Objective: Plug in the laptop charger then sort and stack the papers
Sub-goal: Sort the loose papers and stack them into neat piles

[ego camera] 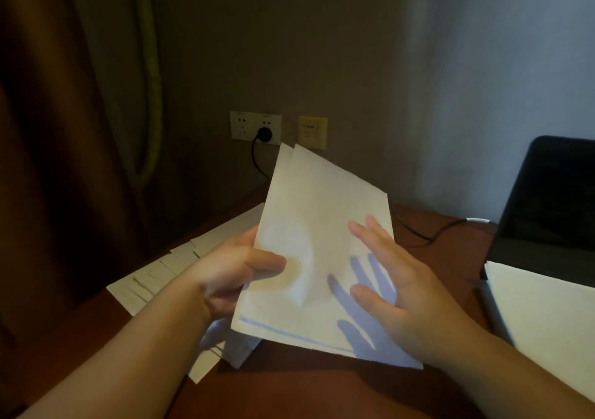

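Observation:
A small bundle of white paper sheets (322,212) is tilted up above the wooden desk (289,393). My left hand (235,273) grips its left edge, thumb on the front. My right hand (396,283) hovers over the bundle's right side with straight, spread fingers and casts a shadow on the paper. More sheets (180,264) lie fanned out on the desk at the left. A black charger plug (265,134) sits in the wall socket (256,128), and its cable (421,233) runs across the desk to the black laptop (547,206) at the right.
A white stack of paper (547,315) lies at the right in front of the laptop. A second wall plate (312,132) is beside the socket. Dark curtains (64,128) hang at the left behind the desk edge.

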Available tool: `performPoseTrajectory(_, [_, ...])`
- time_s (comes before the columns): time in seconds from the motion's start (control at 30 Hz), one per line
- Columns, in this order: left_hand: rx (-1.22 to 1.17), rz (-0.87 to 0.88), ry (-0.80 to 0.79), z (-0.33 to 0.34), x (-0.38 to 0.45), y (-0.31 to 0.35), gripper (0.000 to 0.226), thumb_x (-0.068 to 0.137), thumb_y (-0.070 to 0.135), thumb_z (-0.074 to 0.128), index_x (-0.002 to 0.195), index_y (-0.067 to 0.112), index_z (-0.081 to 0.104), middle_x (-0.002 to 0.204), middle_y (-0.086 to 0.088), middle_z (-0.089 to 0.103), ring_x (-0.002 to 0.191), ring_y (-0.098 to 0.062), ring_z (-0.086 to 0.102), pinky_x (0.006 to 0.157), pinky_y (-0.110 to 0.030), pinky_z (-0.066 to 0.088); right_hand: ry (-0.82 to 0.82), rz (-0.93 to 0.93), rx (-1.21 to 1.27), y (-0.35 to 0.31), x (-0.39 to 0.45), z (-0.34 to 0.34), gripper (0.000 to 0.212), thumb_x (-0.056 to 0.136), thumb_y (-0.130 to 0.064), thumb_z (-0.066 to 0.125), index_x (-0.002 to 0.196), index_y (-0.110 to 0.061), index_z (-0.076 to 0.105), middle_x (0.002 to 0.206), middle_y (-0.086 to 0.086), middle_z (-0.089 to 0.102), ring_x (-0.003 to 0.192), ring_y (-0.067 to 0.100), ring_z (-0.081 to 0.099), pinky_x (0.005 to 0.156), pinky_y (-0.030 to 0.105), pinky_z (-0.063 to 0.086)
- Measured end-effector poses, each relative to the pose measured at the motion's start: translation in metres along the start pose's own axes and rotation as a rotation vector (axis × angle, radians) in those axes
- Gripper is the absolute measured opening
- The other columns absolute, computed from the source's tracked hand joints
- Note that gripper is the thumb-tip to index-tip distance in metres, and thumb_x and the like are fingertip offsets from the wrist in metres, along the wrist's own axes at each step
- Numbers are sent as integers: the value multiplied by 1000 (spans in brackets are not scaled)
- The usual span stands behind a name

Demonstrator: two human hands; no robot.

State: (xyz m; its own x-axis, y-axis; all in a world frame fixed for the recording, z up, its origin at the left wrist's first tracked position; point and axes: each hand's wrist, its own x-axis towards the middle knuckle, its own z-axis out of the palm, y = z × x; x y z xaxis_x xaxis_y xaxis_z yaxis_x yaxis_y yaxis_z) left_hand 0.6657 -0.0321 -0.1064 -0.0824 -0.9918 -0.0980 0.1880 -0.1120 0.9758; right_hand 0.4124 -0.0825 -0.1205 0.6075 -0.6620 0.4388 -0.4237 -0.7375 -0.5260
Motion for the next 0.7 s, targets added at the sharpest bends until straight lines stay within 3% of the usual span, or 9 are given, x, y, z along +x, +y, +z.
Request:
performPoseTrajectory(0.1, [27,48,-58,3,-8,14,63,72,-1,62,128,27,59,117,-20,69,102,-41,70,80,-51,59,49,138,103,3,7,-4,71,92,-44,61,132,-77,13,155,-33,-24,130,-29,-12,107,17,13])
performPoseTrajectory(0.2, [70,97,-115,7,-16,27,60,73,-4,59,126,24,61,117,-23,69,100,-44,69,78,-49,59,89,261,126,1,15,-9,79,93,-44,61,135,-73,0,154,-26,-32,130,-16,-8,106,21,20])
performPoseTrajectory(0.27, [82,131,-134,10,-23,35,59,74,-4,60,124,28,63,119,-23,68,103,-45,68,82,-54,58,165,341,209,1,22,-17,87,94,-36,63,146,-60,-3,159,-24,-18,138,-6,3,100,23,31])
performPoseTrajectory(0.3, [87,150,-142,12,-27,39,59,74,-4,61,121,31,65,120,-22,67,105,-45,68,85,-55,56,227,378,315,1,27,-22,89,95,-30,63,151,-52,-1,159,-24,1,141,-1,14,98,23,33])
performPoseTrajectory(0.37, [99,189,-141,19,-34,47,58,74,-1,62,119,35,64,119,-19,68,107,-42,68,87,-56,56,323,453,538,3,33,-33,80,96,-22,62,155,-38,10,140,-26,33,125,0,41,93,23,37])
performPoseTrajectory(0.43, [117,228,-127,27,-41,53,59,73,1,63,123,32,60,117,-16,70,106,-39,69,87,-55,57,310,513,662,4,34,-40,60,96,-26,60,146,-38,28,122,-28,49,102,0,54,80,20,44])
performPoseTrajectory(0.57, [176,294,-77,36,-49,58,57,70,7,66,120,34,60,113,-9,71,106,-34,69,86,-51,58,217,623,812,4,28,-48,38,93,-38,61,130,-31,53,120,-10,66,105,14,64,74,29,50])
performPoseTrajectory(0.7, [207,314,-83,42,-53,60,57,70,12,68,118,39,58,110,-2,71,107,-27,69,79,-40,60,209,605,823,-7,19,-53,13,97,-33,55,110,-34,59,109,-16,67,98,9,63,71,23,47])
